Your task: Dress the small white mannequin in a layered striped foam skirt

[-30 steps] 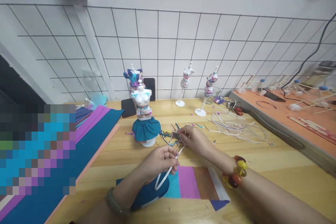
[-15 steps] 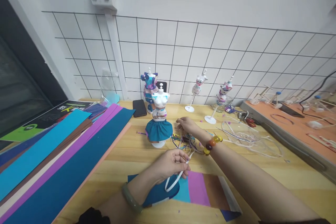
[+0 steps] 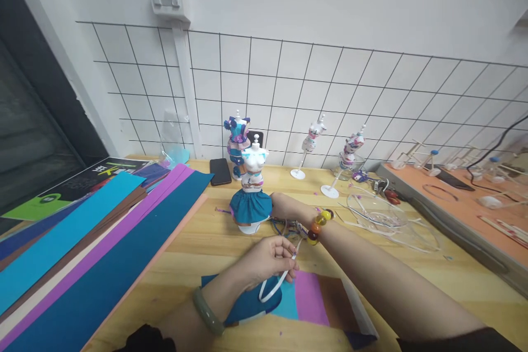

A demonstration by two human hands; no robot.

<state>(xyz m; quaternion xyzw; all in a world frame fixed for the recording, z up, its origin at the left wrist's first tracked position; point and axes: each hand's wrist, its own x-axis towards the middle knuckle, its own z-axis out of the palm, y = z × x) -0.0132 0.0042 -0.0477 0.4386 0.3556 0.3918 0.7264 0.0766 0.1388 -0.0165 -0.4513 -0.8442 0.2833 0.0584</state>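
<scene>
My left hand [image 3: 270,258] pinches a white elastic band [image 3: 271,290], which droops in a loop over the teal fabric [image 3: 247,300]. Just beyond it stands a small white dress-form mannequin [image 3: 254,160] wearing a gathered teal skirt [image 3: 251,207]. My right hand [image 3: 284,206] reaches to the skirt's right side, and its fingers are hidden behind the skirt. Tangled threads and cords [image 3: 289,226] lie under my right wrist. Multicoloured fabric pieces [image 3: 309,297] spread out in front of me, partly beneath my left hand.
Long coloured fabric strips [image 3: 165,220] lie at the left, near a black phone [image 3: 220,171]. Behind is another dressed mannequin [image 3: 238,143], with two patterned ones, [image 3: 314,135] further right. Clear and white cords [image 3: 388,214] coil right of my arm, before an orange-topped board [image 3: 466,192].
My right hand has moved left, and its fingers have gone behind the skirt. My left hand keeps its pinch on the elastic band. The view has shifted slightly.
</scene>
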